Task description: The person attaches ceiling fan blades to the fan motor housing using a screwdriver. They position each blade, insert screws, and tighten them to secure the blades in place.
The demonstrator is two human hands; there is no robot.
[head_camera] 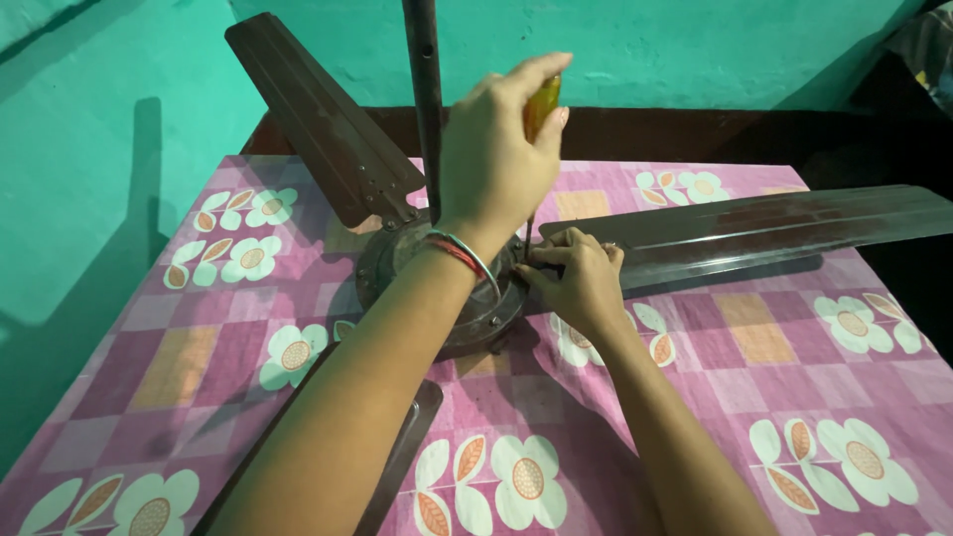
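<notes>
Over the fan hub [467, 308], left hand [496, 159] clenches a screwdriver [541, 104]; right hand [576, 278] pinches its tip

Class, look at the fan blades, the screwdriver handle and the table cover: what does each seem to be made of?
Fan blades: probably painted sheet metal, brown, with a dull sheen and pressed ridges.
Screwdriver handle, gripped by the left hand: likely translucent amber plastic, glossy.
Table cover: seemingly woven cloth, matt pink checks with printed flowers; coated fabric cannot be excluded.
</notes>
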